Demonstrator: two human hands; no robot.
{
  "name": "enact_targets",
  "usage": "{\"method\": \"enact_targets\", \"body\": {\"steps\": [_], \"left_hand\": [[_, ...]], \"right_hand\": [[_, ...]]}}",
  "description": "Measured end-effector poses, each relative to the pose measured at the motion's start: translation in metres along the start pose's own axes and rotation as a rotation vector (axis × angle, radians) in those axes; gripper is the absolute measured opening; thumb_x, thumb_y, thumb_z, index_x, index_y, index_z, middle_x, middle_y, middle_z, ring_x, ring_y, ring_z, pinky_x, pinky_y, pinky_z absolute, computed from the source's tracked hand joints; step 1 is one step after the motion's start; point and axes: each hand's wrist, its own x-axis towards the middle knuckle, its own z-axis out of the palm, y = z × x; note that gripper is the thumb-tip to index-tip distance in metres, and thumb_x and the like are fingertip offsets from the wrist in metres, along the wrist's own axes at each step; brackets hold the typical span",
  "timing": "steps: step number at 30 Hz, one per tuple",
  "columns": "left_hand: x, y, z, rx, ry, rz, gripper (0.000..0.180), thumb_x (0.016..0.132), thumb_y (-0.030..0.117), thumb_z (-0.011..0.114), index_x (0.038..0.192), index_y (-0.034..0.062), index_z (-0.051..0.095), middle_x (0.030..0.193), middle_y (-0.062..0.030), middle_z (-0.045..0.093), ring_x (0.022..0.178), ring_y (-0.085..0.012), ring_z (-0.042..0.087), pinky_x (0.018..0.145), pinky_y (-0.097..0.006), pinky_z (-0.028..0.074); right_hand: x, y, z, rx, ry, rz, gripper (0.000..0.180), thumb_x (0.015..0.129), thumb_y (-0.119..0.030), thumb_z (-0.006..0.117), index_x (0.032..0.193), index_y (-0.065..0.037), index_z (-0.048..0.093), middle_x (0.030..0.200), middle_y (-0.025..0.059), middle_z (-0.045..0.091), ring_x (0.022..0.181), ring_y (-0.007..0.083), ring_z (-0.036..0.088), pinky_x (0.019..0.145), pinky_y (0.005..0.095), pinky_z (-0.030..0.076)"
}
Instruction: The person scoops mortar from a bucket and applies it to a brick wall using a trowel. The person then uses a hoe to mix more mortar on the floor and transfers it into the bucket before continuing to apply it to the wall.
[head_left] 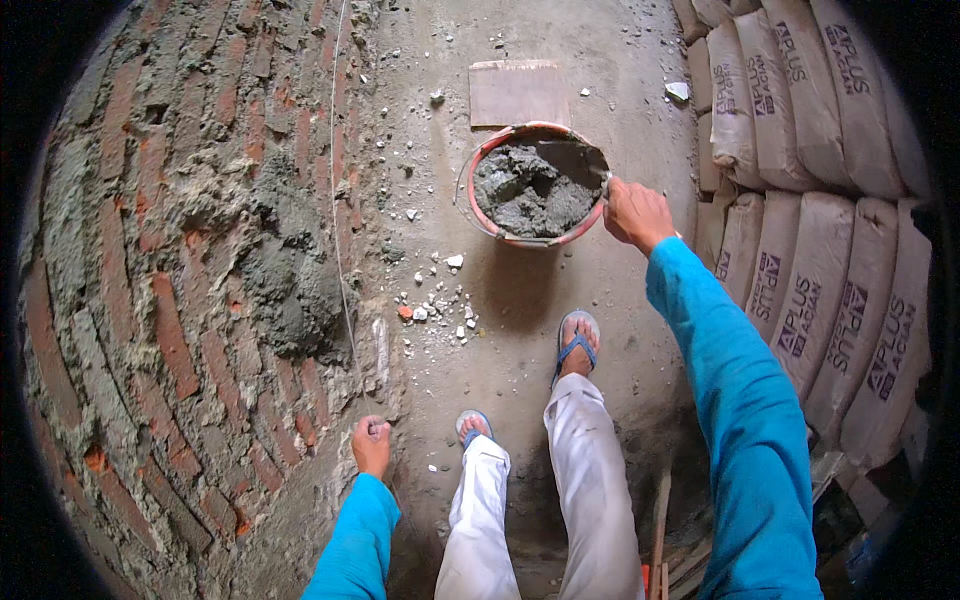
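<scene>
My right hand is closed round the handle of a trowel at the right rim of a round bucket. The trowel's dark, mortar-smeared blade lies inside the bucket, against wet grey mortar. Lower down, my left hand is curled into a loose fist beside the foot of the brick wall, with nothing visible in it. On the wall, a thick patch of wet mortar clings to the bricks. A thin string runs down along the wall, its lower end close above my left hand.
Stacked cement bags line the right side. A flat board lies beyond the bucket. Rubble bits are scattered on the floor between wall and bucket. My sandalled feet stand below the bucket; a wooden stick leans at lower right.
</scene>
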Motion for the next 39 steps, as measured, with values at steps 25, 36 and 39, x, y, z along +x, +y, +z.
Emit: {"method": "enact_targets", "body": {"steps": [25, 36, 39], "left_hand": [[-0.024, 0.060, 0.006, 0.118, 0.163, -0.103, 0.058, 0.085, 0.015, 0.070, 0.136, 0.0010, 0.047, 0.123, -0.0227, 0.060, 0.115, -0.0365, 0.056, 0.099, -0.042, 0.043], [-0.007, 0.059, -0.029, -0.043, 0.056, 0.053, 0.017, 0.095, 0.013, 0.056, 0.097, 0.0007, 0.067, 0.074, -0.0092, 0.067, 0.070, -0.0178, 0.065, 0.067, -0.033, 0.050], [-0.007, 0.061, -0.043, -0.039, -0.015, 0.118, 0.017, 0.095, 0.013, 0.056, 0.098, 0.0008, 0.067, 0.075, -0.0083, 0.068, 0.071, -0.0159, 0.065, 0.066, -0.031, 0.050]], "right_hand": [[-0.021, -0.026, 0.054, 0.648, 0.020, -0.042, 0.028, 0.081, -0.024, 0.069, 0.102, -0.005, 0.065, 0.084, 0.0180, 0.068, 0.075, 0.0347, 0.066, 0.069, 0.0439, 0.052], [-0.163, -0.246, 0.102, 2.264, -0.333, 0.407, 0.029, 0.083, -0.001, 0.061, 0.112, -0.002, 0.054, 0.081, 0.0003, 0.058, 0.063, 0.0087, 0.055, 0.056, 0.0242, 0.047], [-0.190, -0.242, 0.105, 2.235, -0.173, 0.466, 0.033, 0.084, 0.000, 0.061, 0.116, -0.003, 0.053, 0.081, 0.0005, 0.056, 0.063, 0.0077, 0.055, 0.055, 0.0227, 0.047]]}}
